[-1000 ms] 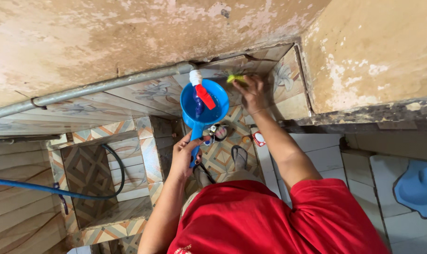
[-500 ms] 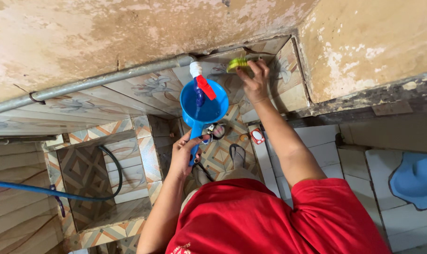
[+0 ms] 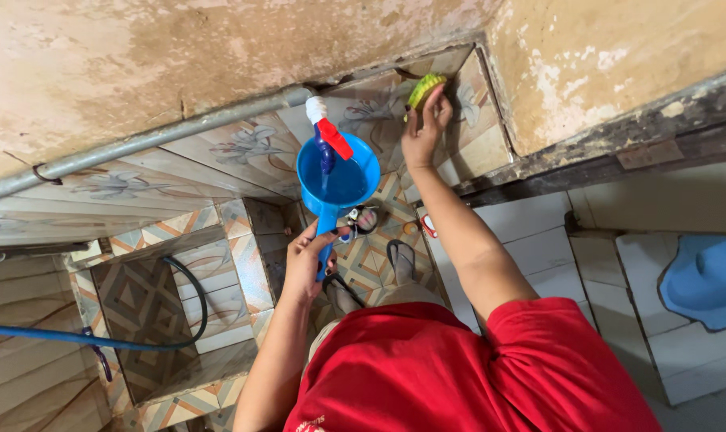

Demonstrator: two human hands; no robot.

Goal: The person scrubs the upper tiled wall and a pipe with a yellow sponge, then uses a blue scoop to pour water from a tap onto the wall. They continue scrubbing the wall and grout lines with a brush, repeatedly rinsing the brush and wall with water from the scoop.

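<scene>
The left hand [image 3: 309, 260] is clamped around the handle of a blue water dipper [image 3: 338, 176], just left of the frame's centre, fingers wrapped over the handle and thumb on top. The dipper's round bowl sits above the hand, directly under a tap with a red lever [image 3: 329, 134] that juts from a grey pipe [image 3: 147, 142] running toward the left edge; water stands in the bowl.

The right hand [image 3: 423, 132], upper centre of the frame, presses a yellow-green scrub pad [image 3: 424, 87] against the flower-patterned wall tiles [image 3: 479, 132], fingers closed on the pad with its top edge showing above the fingertips. That arm runs down to a red shirt [image 3: 459, 368] filling the lower middle.

Lower left, a tiled basin [image 3: 151, 308] holds a black hose [image 3: 197, 300], with a blue hose [image 3: 43, 334] crossing toward it. At the right edge lies a blue squat pan [image 3: 711, 280] among white tiles.
</scene>
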